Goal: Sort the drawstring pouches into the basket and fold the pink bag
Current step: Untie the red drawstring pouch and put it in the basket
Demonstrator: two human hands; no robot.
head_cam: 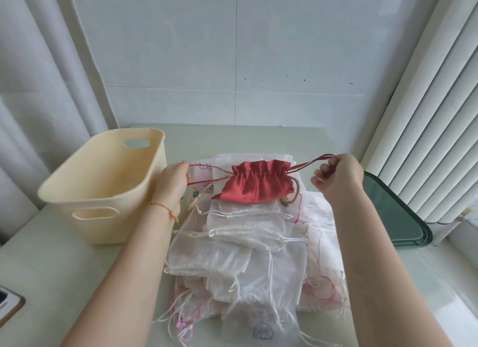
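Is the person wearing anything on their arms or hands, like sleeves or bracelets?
No sleeves show: both forearms are bare all the way to the bottom of the picture. The left hand has a thin string bracelet round its wrist, mostly red with a bit of yellow and green near the knot. The right hand wears nothing: no ring, watch or glove on its fingers or wrist.

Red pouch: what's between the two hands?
Head view: the red pouch, gathered shut, hangs between left hand and right hand, each pulling a red drawstring.
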